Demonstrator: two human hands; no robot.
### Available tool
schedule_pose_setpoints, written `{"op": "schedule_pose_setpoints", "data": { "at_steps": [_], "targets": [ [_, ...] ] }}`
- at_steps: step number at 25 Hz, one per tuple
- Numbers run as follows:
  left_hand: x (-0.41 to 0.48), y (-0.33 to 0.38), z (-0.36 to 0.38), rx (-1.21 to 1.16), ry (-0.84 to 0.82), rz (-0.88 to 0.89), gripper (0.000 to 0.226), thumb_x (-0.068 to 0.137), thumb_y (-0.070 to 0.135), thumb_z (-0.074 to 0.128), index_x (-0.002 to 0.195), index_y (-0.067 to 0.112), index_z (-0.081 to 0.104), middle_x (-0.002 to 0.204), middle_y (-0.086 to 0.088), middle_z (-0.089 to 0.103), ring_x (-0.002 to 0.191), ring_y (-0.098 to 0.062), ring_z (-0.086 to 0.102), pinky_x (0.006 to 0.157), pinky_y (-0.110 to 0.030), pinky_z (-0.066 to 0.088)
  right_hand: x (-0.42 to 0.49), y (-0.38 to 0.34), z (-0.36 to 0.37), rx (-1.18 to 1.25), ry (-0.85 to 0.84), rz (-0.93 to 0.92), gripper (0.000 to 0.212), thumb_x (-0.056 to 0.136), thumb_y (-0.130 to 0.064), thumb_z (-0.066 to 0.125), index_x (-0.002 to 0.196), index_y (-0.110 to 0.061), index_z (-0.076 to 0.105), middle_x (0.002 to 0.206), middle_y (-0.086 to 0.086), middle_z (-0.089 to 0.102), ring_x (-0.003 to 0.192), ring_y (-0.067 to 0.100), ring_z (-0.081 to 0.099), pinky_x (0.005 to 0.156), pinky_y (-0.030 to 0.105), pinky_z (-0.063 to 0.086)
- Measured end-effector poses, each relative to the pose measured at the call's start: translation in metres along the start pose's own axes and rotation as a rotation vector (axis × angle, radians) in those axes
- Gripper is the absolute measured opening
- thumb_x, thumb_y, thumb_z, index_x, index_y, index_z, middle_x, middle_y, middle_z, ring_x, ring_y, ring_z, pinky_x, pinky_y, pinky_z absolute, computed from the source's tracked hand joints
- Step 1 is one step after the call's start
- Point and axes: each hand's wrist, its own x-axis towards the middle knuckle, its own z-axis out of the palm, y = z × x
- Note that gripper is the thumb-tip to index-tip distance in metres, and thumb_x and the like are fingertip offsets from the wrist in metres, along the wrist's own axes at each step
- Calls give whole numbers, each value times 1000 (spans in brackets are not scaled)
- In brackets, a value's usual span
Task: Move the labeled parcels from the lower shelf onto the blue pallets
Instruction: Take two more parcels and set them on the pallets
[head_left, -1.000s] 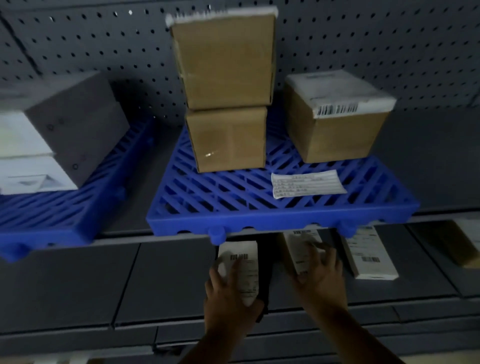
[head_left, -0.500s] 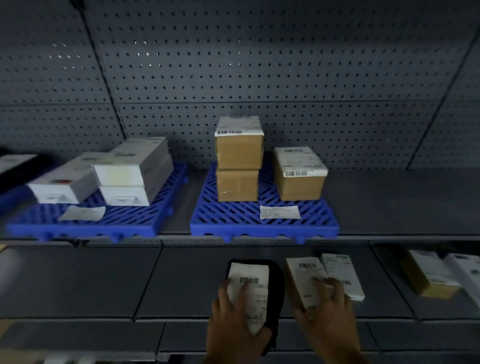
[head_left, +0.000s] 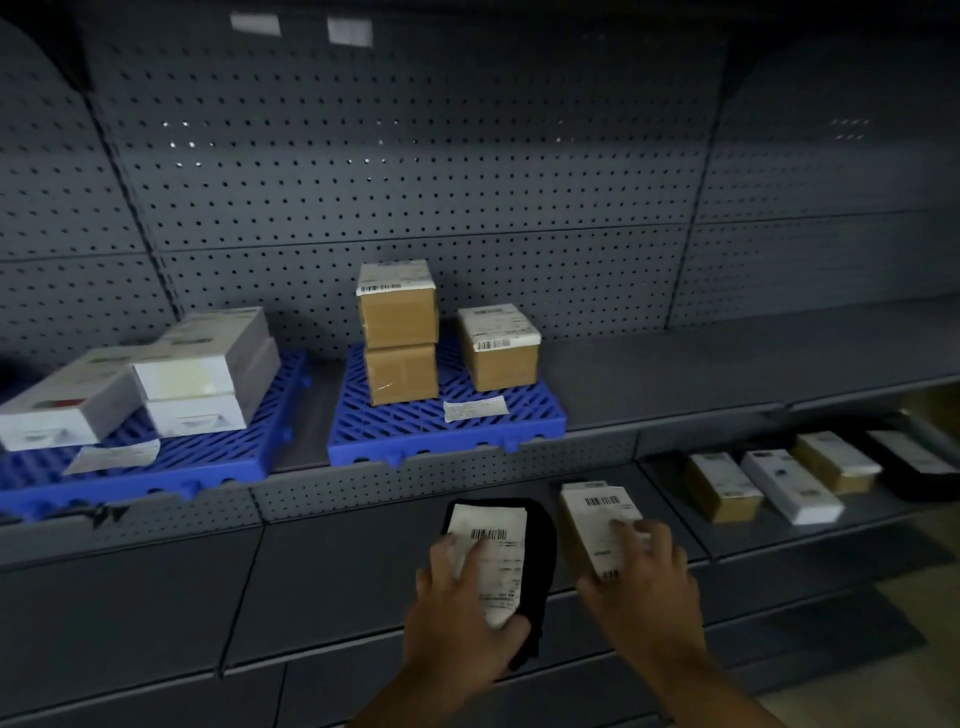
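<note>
Grey pegboard shelving (head_left: 467, 182), dim. Upper shelf: left blue pallet (head_left: 223, 460) holds white boxes (head_left: 197, 364); middle blue pallet (head_left: 530, 415) holds three brown boxes (head_left: 400, 374), with free slats at the front. Lower shelf: left hand (head_left: 462, 618) grips black labeled parcel (head_left: 540, 540), right hand (head_left: 644, 582) grasps tan labeled parcel (head_left: 592, 512) just beside it; can't tell if they're lifted. More parcels (head_left: 789, 488) lie farther right. Step: pickup. Next, likely raise both onto the middle pallet's front, clearing the shelf lip.
</note>
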Motion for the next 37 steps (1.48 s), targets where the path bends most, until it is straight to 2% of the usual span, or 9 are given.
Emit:
{"op": "schedule_pose_setpoints", "data": {
  "at_steps": [5, 8, 11, 15, 22, 27, 32, 37],
  "targets": [
    [5, 48, -3, -45, -16, 213, 95, 65, 78, 47, 152, 44, 30, 153, 16, 10, 140, -19, 29, 108, -39, 42, -10, 28, -57, -117, 145, 119, 71, 74, -65, 63, 133, -28, 49, 134, 5, 39, 117, 35, 48, 88, 50, 51],
    [11, 81, -22, -73, 12, 339, 92, 68, 76, 47, 152, 41, 33, 152, 18, 14, 137, -19, 34, 103, -38, 43, -7, 37, -103, -176, 264, 166, 67, 76, -60, 68, 129, -22, 55, 132, 13, 45, 115, 41, 49, 86, 51, 50],
    [18, 103, -58, -69, 97, 433, 90, 69, 78, 46, 151, 42, 34, 152, 19, 19, 133, -19, 41, 96, -38, 47, 8, 29, -147, -143, 350, 148, 65, 79, -53, 71, 129, -15, 56, 130, 19, 46, 112, 45, 49, 86, 55, 50],
    [28, 92, -119, -96, 205, 467, 91, 71, 80, 46, 152, 42, 35, 152, 19, 22, 138, -15, 35, 102, -37, 44, 36, -12, -178, -118, 382, 76, 67, 82, -58, 62, 135, -19, 49, 133, 17, 42, 113, 43, 47, 89, 55, 49],
    [15, 14, -210, -3, 408, 340, 89, 68, 82, 49, 148, 44, 43, 147, 22, 30, 131, -10, 44, 101, -36, 47, 109, -124, -164, 53, 390, -180, 68, 78, -55, 67, 132, -14, 57, 133, 20, 45, 115, 49, 47, 91, 61, 48],
    [-9, -38, -248, 84, 519, 170, 86, 69, 84, 47, 145, 43, 48, 145, 26, 34, 125, -6, 49, 94, -32, 52, 159, -184, -147, 75, 319, -325, 72, 81, -62, 57, 133, -12, 55, 132, 15, 43, 117, 46, 45, 91, 58, 47],
    [-21, -51, -267, 174, 589, 28, 92, 65, 89, 44, 141, 38, 54, 147, 24, 42, 122, -6, 56, 90, -33, 55, 186, -201, -126, 29, 276, -335, 75, 81, -65, 54, 132, -11, 55, 130, 18, 43, 115, 46, 45, 92, 56, 47],
    [-20, -48, -266, 171, 622, -43, 89, 66, 87, 47, 138, 35, 57, 144, 22, 49, 122, -7, 58, 91, -35, 57, 198, -200, -117, 41, 284, -372, 72, 82, -65, 54, 130, -11, 57, 125, 20, 45, 110, 47, 49, 88, 57, 48]
  ]
}}
